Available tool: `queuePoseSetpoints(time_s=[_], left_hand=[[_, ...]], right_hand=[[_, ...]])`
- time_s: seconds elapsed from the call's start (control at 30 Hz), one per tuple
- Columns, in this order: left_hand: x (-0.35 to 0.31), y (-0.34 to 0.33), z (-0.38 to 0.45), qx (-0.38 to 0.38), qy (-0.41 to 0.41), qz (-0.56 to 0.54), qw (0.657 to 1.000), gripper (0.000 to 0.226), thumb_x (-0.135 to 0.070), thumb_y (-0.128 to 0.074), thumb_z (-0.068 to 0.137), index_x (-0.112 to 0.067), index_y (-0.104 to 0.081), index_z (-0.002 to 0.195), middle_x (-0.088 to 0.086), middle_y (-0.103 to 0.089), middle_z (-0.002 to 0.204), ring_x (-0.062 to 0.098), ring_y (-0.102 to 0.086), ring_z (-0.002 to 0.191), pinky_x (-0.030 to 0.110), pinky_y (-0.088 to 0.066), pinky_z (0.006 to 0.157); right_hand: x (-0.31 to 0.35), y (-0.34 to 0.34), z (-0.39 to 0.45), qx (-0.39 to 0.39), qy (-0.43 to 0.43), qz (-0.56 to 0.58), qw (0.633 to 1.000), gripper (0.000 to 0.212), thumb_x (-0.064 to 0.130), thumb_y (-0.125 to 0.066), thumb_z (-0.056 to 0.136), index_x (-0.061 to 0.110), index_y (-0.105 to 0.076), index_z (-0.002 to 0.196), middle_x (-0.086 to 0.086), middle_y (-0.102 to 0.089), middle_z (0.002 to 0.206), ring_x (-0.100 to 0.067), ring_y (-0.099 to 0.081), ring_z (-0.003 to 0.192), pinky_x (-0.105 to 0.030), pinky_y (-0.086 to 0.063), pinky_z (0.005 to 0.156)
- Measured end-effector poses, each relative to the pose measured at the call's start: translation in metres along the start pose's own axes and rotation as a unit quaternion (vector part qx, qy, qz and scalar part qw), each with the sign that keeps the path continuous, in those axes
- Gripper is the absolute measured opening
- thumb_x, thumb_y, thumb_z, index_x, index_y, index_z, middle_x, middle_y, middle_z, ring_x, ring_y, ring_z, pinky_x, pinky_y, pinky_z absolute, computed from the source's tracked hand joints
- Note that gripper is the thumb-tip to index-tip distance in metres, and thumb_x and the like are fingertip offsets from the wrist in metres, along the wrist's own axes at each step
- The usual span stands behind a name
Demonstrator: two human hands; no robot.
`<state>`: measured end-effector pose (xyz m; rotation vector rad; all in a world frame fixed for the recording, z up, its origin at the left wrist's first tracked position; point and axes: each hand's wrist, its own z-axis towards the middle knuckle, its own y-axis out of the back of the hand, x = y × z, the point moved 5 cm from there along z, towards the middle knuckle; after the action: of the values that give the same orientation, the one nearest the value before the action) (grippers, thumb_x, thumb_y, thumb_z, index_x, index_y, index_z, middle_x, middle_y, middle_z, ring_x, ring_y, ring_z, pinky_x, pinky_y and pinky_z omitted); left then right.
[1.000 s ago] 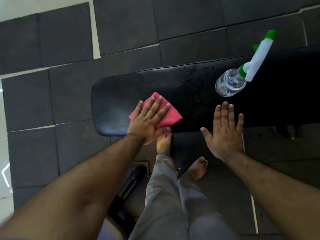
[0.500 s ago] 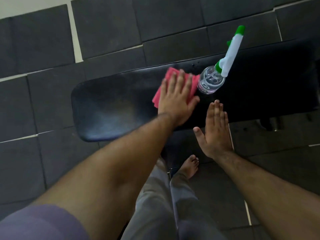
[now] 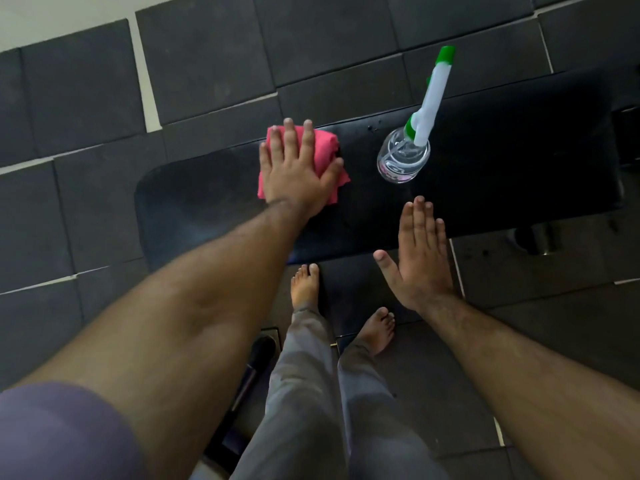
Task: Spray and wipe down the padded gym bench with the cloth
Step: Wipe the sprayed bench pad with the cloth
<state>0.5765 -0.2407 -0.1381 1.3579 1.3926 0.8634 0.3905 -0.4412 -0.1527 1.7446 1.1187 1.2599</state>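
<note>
Padded gym bench surface (image 3: 502, 161): black, running left to right across dark floor tiles (image 3: 207, 46).
Cloth (image 3: 325, 147): pink, folded, at the far edge of the surface, left of centre.
Left hand (image 3: 298, 174): flat, fingers spread, pressing the cloth.
Right hand (image 3: 420, 251): flat, fingers together, empty, over the near edge.
Spray bottle (image 3: 405, 154): clear, white-and-green head, upright, right of the cloth.

Pink cloth (image 3: 325, 150) on a black bench (image 3: 502, 161)

The spray bottle (image 3: 403, 159) is clear with a white and green top; the floor tiles (image 3: 86, 91) are dark grey squares.
</note>
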Motion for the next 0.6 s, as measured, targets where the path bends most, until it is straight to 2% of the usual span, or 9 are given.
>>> queuePoseSetpoints(time_s=[0.07,0.17,0.23,0.33,0.43,0.5,0.6], left_hand=[[-0.03,-0.006,-0.002,-0.005,-0.006,0.002,1.0,0.095,-0.081,-0.026,0.102,-0.026,-0.013,0.178,0.013,-0.008,0.185,0.039,-0.001,0.171,0.057,0.002,0.136],[-0.054,-0.024,-0.048,-0.016,-0.165,0.027,0.986,0.095,-0.079,-0.036,0.101,-0.024,-0.02,0.177,0.013,-0.014,0.184,0.036,-0.009,0.171,0.056,-0.005,0.137],[-0.04,-0.037,-0.088,-0.013,-0.276,0.047,0.96,0.093,-0.076,-0.042,0.102,-0.023,-0.024,0.176,0.014,-0.021,0.183,0.037,-0.016,0.17,0.057,-0.011,0.136],[0.009,-0.045,-0.115,-0.011,-0.37,0.09,0.924,0.087,-0.074,-0.039,0.105,-0.025,-0.024,0.176,0.011,-0.023,0.182,0.036,-0.02,0.169,0.057,-0.014,0.137],[0.031,-0.039,-0.102,-0.014,-0.373,0.121,0.92,0.09,-0.079,-0.033,0.104,-0.028,-0.02,0.177,0.008,-0.02,0.183,0.032,-0.018,0.169,0.059,-0.014,0.136],[0.023,-0.034,-0.085,-0.008,-0.329,0.124,0.936,0.097,-0.084,-0.034,0.1,-0.027,-0.017,0.177,0.007,-0.018,0.184,0.031,-0.015,0.17,0.063,-0.013,0.135],[0.003,-0.028,-0.068,0.005,-0.265,0.085,0.96,0.103,-0.089,-0.029,0.098,-0.027,-0.011,0.178,0.006,-0.006,0.186,0.028,-0.001,0.172,0.061,0.003,0.136]], right_hand=[[0.0,0.002,0.0,-0.015,0.0,0.025,1.0,0.102,0.074,-0.022,0.1,0.002,-0.001,0.169,-0.016,0.009,0.178,-0.029,0.011,0.165,-0.048,0.007,0.133],[-0.002,0.004,0.0,-0.027,0.0,0.044,0.999,0.101,0.072,-0.026,0.1,0.001,-0.003,0.168,-0.017,0.005,0.178,-0.03,0.007,0.166,-0.05,0.001,0.134],[-0.003,0.006,0.001,-0.024,0.004,0.052,0.998,0.102,0.072,-0.026,0.1,0.001,-0.003,0.168,-0.017,0.006,0.178,-0.03,0.007,0.165,-0.051,-0.001,0.133],[-0.001,0.012,0.003,-0.03,-0.003,0.071,0.997,0.104,0.076,-0.024,0.099,0.002,-0.002,0.168,-0.018,0.008,0.178,-0.03,0.008,0.165,-0.053,-0.003,0.133],[0.002,0.028,0.01,-0.074,-0.021,0.108,0.991,0.109,0.081,-0.022,0.098,0.0,-0.003,0.168,-0.02,0.004,0.178,-0.031,0.004,0.166,-0.05,-0.002,0.134],[0.007,0.044,0.022,-0.124,-0.028,0.148,0.981,0.111,0.08,-0.033,0.098,-0.001,-0.006,0.168,-0.021,-0.002,0.177,-0.032,-0.001,0.166,-0.049,-0.004,0.134],[0.018,0.07,0.048,-0.202,-0.036,0.186,0.961,0.115,0.075,-0.054,0.094,-0.006,-0.013,0.166,-0.024,-0.013,0.176,-0.036,-0.011,0.165,-0.051,-0.01,0.133]])
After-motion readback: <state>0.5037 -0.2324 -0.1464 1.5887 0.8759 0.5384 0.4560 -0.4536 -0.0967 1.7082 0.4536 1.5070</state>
